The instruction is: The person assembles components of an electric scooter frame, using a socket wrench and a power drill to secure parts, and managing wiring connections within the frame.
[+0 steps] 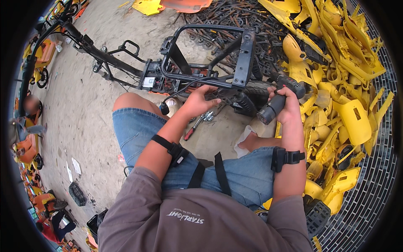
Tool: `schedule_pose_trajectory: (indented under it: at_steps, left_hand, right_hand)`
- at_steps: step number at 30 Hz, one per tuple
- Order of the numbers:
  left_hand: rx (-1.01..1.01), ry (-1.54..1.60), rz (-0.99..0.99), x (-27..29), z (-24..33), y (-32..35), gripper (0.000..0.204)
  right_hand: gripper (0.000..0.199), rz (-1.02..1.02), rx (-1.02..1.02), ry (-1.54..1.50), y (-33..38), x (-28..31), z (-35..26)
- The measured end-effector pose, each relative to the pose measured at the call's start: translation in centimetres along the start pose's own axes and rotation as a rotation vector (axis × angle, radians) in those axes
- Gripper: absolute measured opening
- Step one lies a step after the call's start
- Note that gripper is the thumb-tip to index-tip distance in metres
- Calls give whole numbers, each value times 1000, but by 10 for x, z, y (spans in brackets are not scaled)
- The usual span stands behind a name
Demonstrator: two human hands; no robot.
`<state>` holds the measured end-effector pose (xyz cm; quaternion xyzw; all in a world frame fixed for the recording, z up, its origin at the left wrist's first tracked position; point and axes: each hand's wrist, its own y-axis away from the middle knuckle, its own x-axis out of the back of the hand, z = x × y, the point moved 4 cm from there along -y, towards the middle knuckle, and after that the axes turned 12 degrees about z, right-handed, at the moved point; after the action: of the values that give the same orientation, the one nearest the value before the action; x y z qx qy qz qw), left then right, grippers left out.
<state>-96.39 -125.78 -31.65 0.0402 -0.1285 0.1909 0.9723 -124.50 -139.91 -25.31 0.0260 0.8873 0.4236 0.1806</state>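
A stripped black scooter frame stands in front of me, its handlebar end at the far left. My left hand is at the frame's near side, below the seat rail, thumb held apart from the fingers; the fingertips are partly hidden against the frame. Gripped in my right hand is a dark cordless drill, beside the rear wheel. Its chuck end points away toward the scrap. A black shock absorber sits between the two hands. On the ground below lies a ratchet wrench with a red handle.
Yellow plastic body panels are heaped along the right. Behind the frame lies a pile of dark rusty metal parts. Orange scooters line the far left, where other people are. A black plastic basket lies on the concrete floor.
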Motion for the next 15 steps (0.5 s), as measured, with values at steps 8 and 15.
schedule_pose_trajectory:
  at_steps: [8, 15]
  left_hand:
    - [-109, -111, 105, -6, 9, 6, 55]
    - [-102, -101, 67, -4, 0, 1, 49]
  right_hand:
    - [36, -4, -7, -7, 1, 3, 1]
    - [40, 18, 14, -11, 1, 10, -1]
